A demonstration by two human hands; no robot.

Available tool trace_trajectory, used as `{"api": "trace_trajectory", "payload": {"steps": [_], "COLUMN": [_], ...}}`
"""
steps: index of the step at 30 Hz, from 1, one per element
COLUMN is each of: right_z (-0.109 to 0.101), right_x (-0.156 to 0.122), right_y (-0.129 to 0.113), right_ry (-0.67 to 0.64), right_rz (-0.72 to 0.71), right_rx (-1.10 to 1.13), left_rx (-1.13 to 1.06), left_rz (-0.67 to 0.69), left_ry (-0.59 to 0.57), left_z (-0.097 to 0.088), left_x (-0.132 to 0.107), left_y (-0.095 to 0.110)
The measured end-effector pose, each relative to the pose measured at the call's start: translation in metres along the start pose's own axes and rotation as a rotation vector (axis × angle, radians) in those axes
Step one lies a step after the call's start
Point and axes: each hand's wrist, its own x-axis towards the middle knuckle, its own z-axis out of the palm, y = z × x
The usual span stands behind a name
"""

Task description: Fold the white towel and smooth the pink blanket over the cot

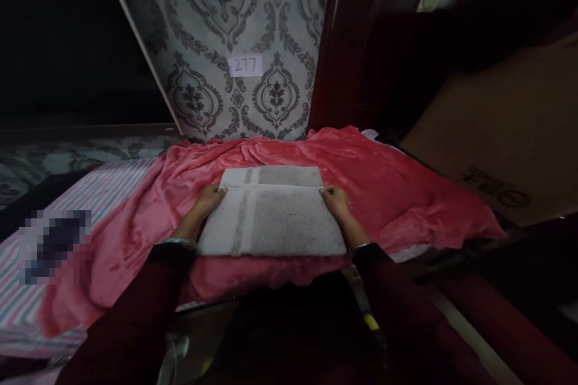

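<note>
A grey and white towel (289, 222) with stripes down its left part lies spread in front of me, with a fold line running across its upper part. My left hand (211, 198) pinches the towel at the left end of that fold. At the right end, my right hand (335, 200) has its thumb and fingers closed on the edge. The towel rests on a rumpled pink-red blanket (388, 192).
A striped sheet (108, 186) shows left of the blanket. To the right leans a large cardboard box (510, 126). Behind are patterned wallpaper (275, 18) with a paper marked 277 (245, 65), a dark screen (72, 42) and a dark red door frame (347, 42).
</note>
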Motion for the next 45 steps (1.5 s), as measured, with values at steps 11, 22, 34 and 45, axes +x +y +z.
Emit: {"api": "trace_trajectory", "payload": {"steps": [11, 22, 34, 45], "right_z": [-0.009, 0.0, 0.012, -0.006], "right_x": [-0.006, -0.059, -0.064, -0.034], "right_y": [-0.016, -0.07, -0.057, -0.028], "right_ry": [-0.087, -0.202, -0.34, -0.373], "right_rz": [0.03, -0.435, -0.42, -0.199], "right_rx": [-0.124, -0.539, -0.606, -0.578], "left_rx": [0.079, 0.686, 0.811, 0.778], "left_rz": [0.049, 0.638, 0.606, 0.444], "left_ry": [0.07, -0.041, -0.089, -0.022], "left_z": [-0.001, 0.054, 0.063, 0.032], "left_x": [-0.017, -0.039, -0.039, -0.02], "left_y": [0.007, 0.06, 0.027, -0.006]}}
